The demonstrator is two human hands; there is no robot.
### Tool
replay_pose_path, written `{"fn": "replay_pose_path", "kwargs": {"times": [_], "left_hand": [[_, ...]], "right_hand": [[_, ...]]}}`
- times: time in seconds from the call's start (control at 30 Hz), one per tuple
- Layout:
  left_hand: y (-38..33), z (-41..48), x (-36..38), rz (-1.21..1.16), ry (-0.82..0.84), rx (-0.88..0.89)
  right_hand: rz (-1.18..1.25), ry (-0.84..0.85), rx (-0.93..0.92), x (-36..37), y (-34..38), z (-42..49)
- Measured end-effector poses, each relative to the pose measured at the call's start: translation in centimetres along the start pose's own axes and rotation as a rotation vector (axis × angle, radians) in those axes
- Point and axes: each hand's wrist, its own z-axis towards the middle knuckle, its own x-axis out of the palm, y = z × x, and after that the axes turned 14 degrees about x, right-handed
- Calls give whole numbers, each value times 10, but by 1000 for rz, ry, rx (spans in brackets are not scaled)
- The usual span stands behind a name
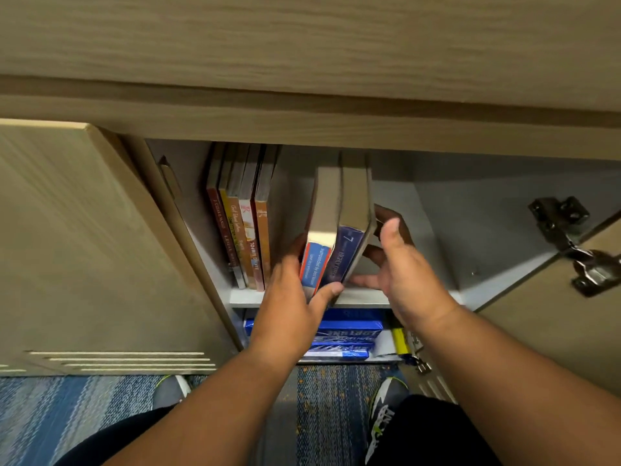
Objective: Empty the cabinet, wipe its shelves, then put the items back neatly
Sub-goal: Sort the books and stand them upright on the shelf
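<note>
Both arms reach forward into the open cabinet [470,223] in the middle of the frame. The left hand [295,290] and the right hand [406,267] squeeze two books [331,250] between them, at the front edge of the upper shelf [363,297]. The left thumb curls over the bottom of the spines, and its fingers go behind the left cover. The right fingers wrap round the right cover, with the thumb sticking up. The pair is tilted and stands apart from a row of books [242,237] at the shelf's left end. Blue paper packs [346,334] lie on the shelf below.
</note>
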Motion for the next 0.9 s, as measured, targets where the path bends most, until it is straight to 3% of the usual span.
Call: {"fn": "replay_pose_path", "kwargs": {"times": [0.17, 0.4, 0.63, 0.77, 0.9], "left_hand": [[-11, 5, -28, 218, 98, 112], [-13, 6, -51, 295, -189, 337], [-12, 13, -63, 326, -367, 271], [-17, 14, -67, 209, -366, 116], [-20, 12, -72, 91, -384, 106]], "right_hand": [[-84, -166, 22, 10, 35, -2], [-245, -93, 115, 24, 51, 7], [-217, -169, 136, 58, 52, 24], [-254, -163, 113, 70, 54, 34], [-242, -142, 144, 70, 54, 38]]}}
